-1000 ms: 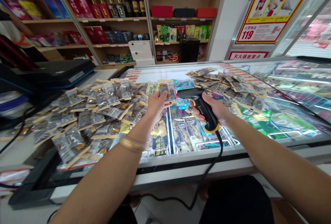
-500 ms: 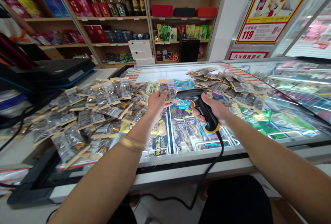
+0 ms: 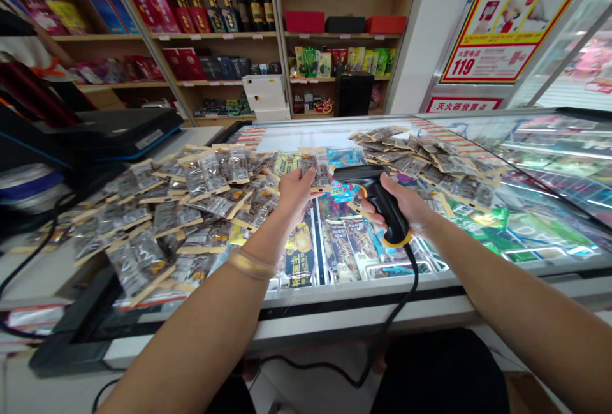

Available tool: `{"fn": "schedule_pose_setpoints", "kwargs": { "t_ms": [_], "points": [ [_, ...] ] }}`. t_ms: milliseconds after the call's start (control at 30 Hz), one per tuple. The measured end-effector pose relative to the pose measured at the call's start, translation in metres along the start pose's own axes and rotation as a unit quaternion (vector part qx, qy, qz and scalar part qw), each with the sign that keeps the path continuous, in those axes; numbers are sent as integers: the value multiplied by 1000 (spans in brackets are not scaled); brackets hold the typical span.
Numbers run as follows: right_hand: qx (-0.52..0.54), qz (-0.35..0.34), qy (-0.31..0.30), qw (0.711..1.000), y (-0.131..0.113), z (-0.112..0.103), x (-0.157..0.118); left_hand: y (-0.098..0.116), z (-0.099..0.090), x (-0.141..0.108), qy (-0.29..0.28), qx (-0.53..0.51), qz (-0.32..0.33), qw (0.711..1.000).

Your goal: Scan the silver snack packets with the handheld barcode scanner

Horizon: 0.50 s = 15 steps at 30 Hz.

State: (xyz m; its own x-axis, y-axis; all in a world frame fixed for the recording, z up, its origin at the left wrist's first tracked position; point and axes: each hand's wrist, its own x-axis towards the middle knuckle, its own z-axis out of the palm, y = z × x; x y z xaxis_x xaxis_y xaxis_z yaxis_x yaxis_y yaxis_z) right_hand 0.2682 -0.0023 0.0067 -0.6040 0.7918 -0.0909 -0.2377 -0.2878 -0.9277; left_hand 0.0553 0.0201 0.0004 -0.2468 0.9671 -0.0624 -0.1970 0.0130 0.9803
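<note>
My right hand (image 3: 406, 203) is wrapped round the grip of a black and yellow barcode scanner (image 3: 382, 200), whose head points left. Pinched in my left hand (image 3: 295, 194) is a small clear snack packet (image 3: 323, 171) with a tan edge, just in front of the scanner's head. To the left spreads a large heap of similar packets (image 3: 176, 216) on the glass top of a freezer (image 3: 329, 125). A smaller pile of packets (image 3: 430, 159) lies beyond my right hand. The fingertips under the held packet are partly hidden.
Wrapped ice creams (image 3: 351, 245) show through the glass. The scanner's black cable (image 3: 411, 280) hangs over the front edge. At the left are a black device (image 3: 129, 133) and a person's sleeve (image 3: 29, 57). Shelves (image 3: 215, 35) with bottles and boxes stand behind.
The whole view has shifted slightly, so everything sits a little further right. Both hands keep their holds on the packet and the scanner, with little other movement.
</note>
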Motion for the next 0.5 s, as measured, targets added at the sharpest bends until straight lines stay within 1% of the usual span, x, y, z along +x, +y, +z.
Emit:
{"fn": "schedule_pose_setpoints", "kwargs": {
  "t_ms": [167, 233, 300, 400, 500],
  "points": [
    [23, -42, 38, 998, 2, 10, 1, -2, 3, -2, 18, 7, 39, 999],
    [38, -62, 45, 996, 4, 17, 4, -2, 3, -1, 31, 32, 65, 997],
    [49, -78, 43, 995, 7, 25, 9, 0, 1, 1, 49, 79, 107, 990],
    [65, -85, 45, 993, 10, 40, 19, 11, -11, 5, 92, 160, 195, 963],
    [92, -73, 48, 992, 10, 61, 33, 32, -37, 11, 118, 184, 262, 940]
  ]
}}
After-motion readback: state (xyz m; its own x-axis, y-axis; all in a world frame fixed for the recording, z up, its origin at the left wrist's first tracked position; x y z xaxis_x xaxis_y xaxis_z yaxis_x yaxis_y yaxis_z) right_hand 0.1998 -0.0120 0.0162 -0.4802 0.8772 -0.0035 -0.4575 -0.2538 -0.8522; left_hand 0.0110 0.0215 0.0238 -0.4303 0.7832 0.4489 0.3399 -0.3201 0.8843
